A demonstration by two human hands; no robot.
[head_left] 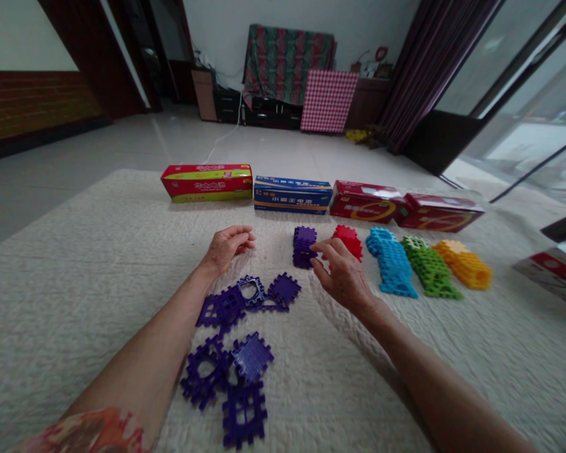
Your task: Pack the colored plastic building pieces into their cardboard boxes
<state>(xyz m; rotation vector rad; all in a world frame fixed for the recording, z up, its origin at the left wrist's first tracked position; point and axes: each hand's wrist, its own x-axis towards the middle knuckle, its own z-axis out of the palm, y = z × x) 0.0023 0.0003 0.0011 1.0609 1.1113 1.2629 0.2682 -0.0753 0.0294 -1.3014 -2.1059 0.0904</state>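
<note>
My right hand [343, 272] is at the right side of a small stack of purple toothed plastic tiles [304, 238]. Its thumb and forefinger are apart, with their tips at the stack's edge; I cannot tell if they press on it. Left of that stack, my left hand [229, 248] hovers low over the quilted cover, fingers loosely bent and nothing visible in them. Between my forearms lie loose purple tiles in two overlapping groups, among them a solid tile [284, 287], a round-holed tile [204, 371] and a window-shaped tile [245, 414].
Right of the purple stack stand red tiles [348, 239], then rows of blue tiles [392, 263], green tiles [429, 267] and orange tiles [466, 264]. Behind them stand a red-and-yellow box [207, 184], a blue box [291, 195] and two dark red boxes [365, 201].
</note>
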